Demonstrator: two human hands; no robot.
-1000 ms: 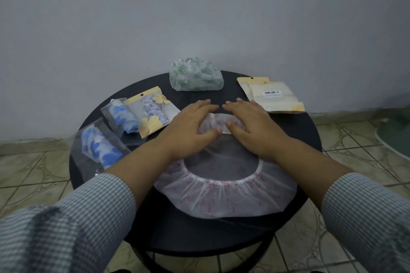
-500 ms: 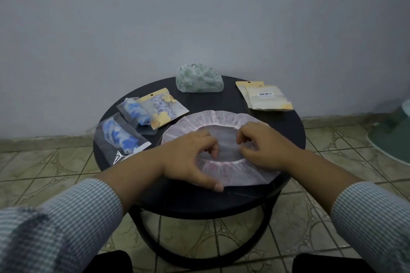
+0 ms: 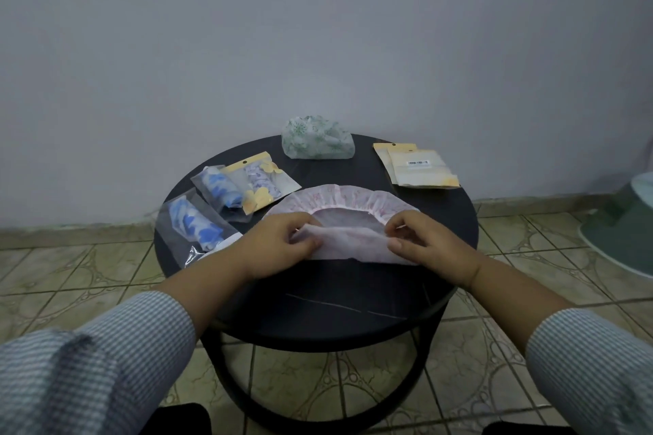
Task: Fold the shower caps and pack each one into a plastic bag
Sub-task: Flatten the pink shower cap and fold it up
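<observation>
Nearest the camera on the round black tabletop (image 3: pixel 318 314), both hands are working the pink shower cap (image 3: pixel 348 219). Left hand (image 3: pixel 279 245) has its fingers (image 3: pixel 306 244) curled, pinching the near edge of the cap at its left end; right hand (image 3: pixel 420 244) does the same at the right end, thumb and fingers nipped onto the fabric. That near edge is lifted and laid over toward the middle, so the cap looks roughly half-folded, with its ruffled elastic rim arcing just beyond the fingers. Off to the left sit three packed bags (image 3: pixel 226 201) with blue-patterned caps inside. Farther back there's a bunched green floral cap (image 3: pixel 318 138), and at back right a small stack of empty bags (image 3: pixel 417 166).
</observation>
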